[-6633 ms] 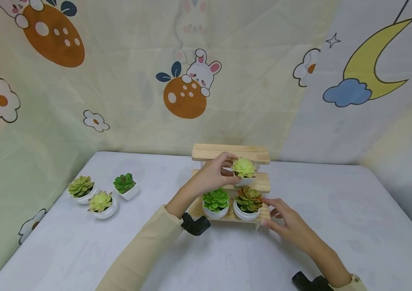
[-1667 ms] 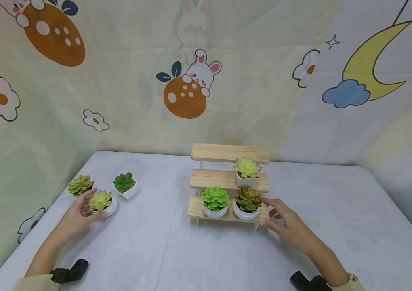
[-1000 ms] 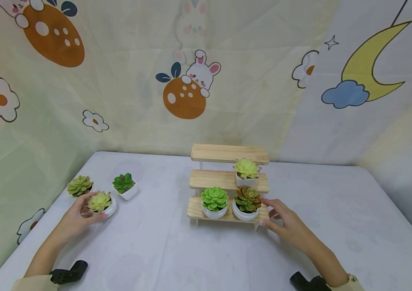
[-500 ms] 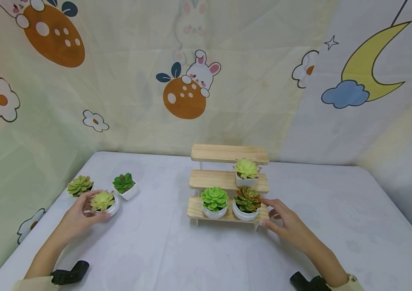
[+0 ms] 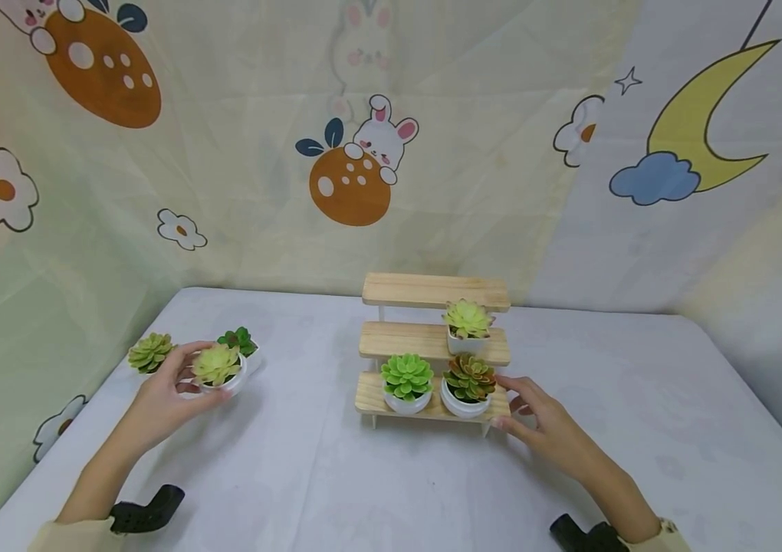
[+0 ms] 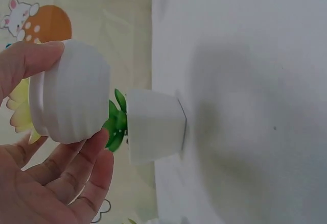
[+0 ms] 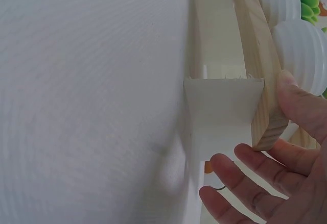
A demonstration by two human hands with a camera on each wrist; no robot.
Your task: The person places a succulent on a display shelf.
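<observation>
My left hand [image 5: 166, 395] grips a yellow-green succulent [image 5: 217, 364] by its round white pot [image 6: 71, 91], thumb on one side and fingers on the other. The pot is raised off the table, with its shadow below. In the head view it partly covers a dark green succulent [image 5: 238, 340] in a white square pot [image 6: 156, 126]. My right hand [image 5: 544, 425] holds the right end of the lowest board of a three-step wooden plant stand [image 5: 432, 290], thumb [image 7: 288, 81] against the board. Beside that thumb stands a reddish-green succulent [image 5: 471, 377] in a round ribbed pot.
A bright green succulent [image 5: 408, 374] shares the lowest board. On the middle board's right end is a pale green succulent [image 5: 468, 319] in a square pot; the top board carries nothing. Another succulent [image 5: 150, 353] stands at the left edge of the white-covered table [image 5: 363, 491].
The left hand went from the stand to the round-potted yellow-green succulent, took hold of it, and has lifted it up and rightward. The pale succulent now stands on the middle board. Right hand unchanged.
</observation>
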